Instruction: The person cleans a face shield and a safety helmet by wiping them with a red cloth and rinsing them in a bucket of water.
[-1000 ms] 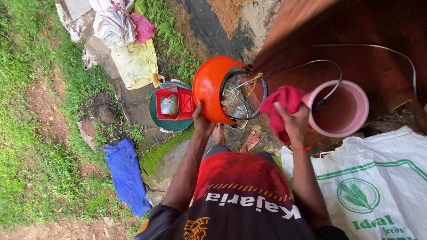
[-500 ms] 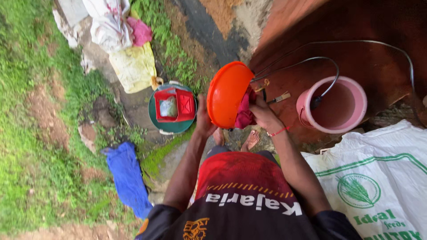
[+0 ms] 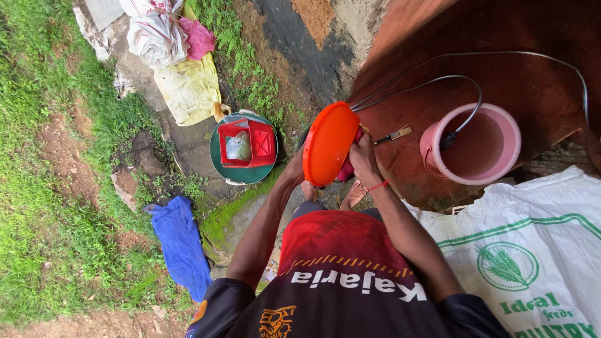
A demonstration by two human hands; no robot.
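— Orange bowl (image 3: pixel 330 145): where is it?
— Tilted on edge, chest-high, opening facing right. Left hand (image 3: pixel 295 168) clasps its lower rim.
— And the right hand (image 3: pixel 363 158)?
— Closed on a pink cloth (image 3: pixel 348 168), pressed inside (mostly hidden), so nearer the hollow.

The left hand (image 3: pixel 294 170) grips an orange bowl (image 3: pixel 328 144) on edge; the right hand (image 3: pixel 363 158) presses a pink cloth (image 3: pixel 348 169) inside, near a pink bucket (image 3: pixel 501 125).
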